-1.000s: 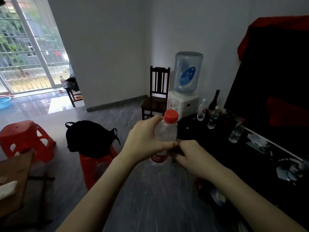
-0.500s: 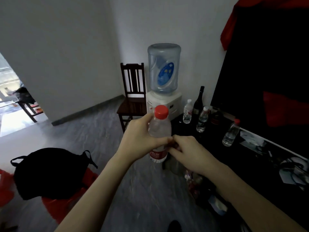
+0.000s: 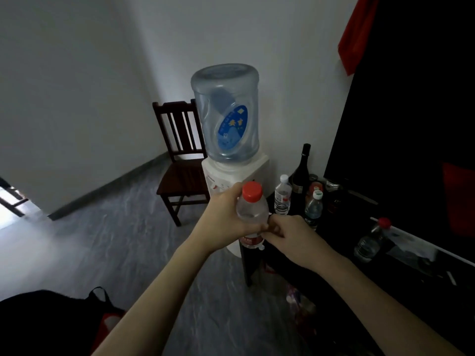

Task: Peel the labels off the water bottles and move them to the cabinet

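Over the last second the view swings right, away from the bright doorway and the red stools and toward the corner with the water dispenser [image 3: 232,150] and the dark cabinet [image 3: 334,253]; I read this as the person turning to face the drop-off point while the peel is under way. The hands keep the same arrangement throughout that turn. The left hand [image 3: 226,219] is closed around the shoulder and upper body of the bottle [image 3: 252,214], holding it upright in the air, off any surface, just in front of the cabinet's near-left corner. The right hand [image 3: 288,236] is curled shut against the bottle's right side, its fingertips [image 3: 268,227] pinched at the top edge of the red label [image 3: 250,240]; I cannot tell whether a flap is already lifted, though a small pale scrap shows at the label's lower right. The label sits directly below the left-hand grip and still wraps the bottle, so I judge the peeling step unfinished. Other bottles [image 3: 282,196] already stand along the cabinet's left edge and another one [image 3: 370,240] stands farther right on its top.
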The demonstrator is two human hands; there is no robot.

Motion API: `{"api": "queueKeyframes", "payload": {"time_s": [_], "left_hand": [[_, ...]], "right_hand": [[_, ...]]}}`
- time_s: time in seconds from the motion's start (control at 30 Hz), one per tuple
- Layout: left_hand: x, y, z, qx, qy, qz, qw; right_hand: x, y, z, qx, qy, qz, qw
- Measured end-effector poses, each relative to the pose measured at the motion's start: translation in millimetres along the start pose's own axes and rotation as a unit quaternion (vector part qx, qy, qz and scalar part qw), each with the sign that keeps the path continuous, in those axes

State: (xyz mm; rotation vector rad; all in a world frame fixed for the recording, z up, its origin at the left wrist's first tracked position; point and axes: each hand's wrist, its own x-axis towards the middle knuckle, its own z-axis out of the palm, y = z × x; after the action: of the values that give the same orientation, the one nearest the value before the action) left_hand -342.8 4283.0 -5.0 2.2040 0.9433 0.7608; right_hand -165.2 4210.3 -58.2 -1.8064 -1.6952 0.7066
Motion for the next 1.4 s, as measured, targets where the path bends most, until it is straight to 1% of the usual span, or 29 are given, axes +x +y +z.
{"api": "queueKeyframes", "payload": {"time_s": [0.13, 0.23, 0.33, 0.53, 0.6, 0.67, 0.8, 0.9, 1.13, 1.3, 1.4], "left_hand": [[47, -28, 14, 0.01, -0.048, 0.005, 0.999], [74, -53, 27, 0.038, -0.076, 0.011, 0.996], [106, -86, 42, 0.056, -0.104, 0.005, 0.993], [172, -155, 65, 0.047, -0.176, 0.013, 0.983], [191, -176, 74, 0.054, -0.207, 0.028, 0.977], [203, -195, 84, 0.045, -0.234, 0.026, 0.971], [224, -237, 107, 0.013, -0.286, 0.013, 0.958], [232, -261, 124, -0.001, -0.311, 0.008, 0.95], [223, -289, 168, -0.055, -0.317, -0.009, 0.947], [221, -297, 189, -0.065, -0.341, -0.004, 0.938], [225, -296, 199, -0.058, -0.346, -0.003, 0.936]], "right_hand": [[38, 27, 4, 0.013, -0.011, 0.041, 0.999], [62, 46, 14, 0.027, -0.021, 0.064, 0.997], [91, 66, 29, 0.047, -0.009, 0.097, 0.994], [152, 97, 53, 0.054, 0.013, 0.194, 0.979], [170, 105, 61, 0.049, 0.009, 0.232, 0.971], [184, 112, 69, 0.047, -0.005, 0.261, 0.964], [206, 126, 89, 0.052, -0.007, 0.328, 0.943], [214, 137, 103, 0.058, -0.011, 0.37, 0.927], [220, 166, 125, 0.06, -0.043, 0.453, 0.888], [220, 181, 133, 0.099, -0.02, 0.508, 0.855], [220, 186, 138, 0.136, 0.015, 0.538, 0.832]]}}
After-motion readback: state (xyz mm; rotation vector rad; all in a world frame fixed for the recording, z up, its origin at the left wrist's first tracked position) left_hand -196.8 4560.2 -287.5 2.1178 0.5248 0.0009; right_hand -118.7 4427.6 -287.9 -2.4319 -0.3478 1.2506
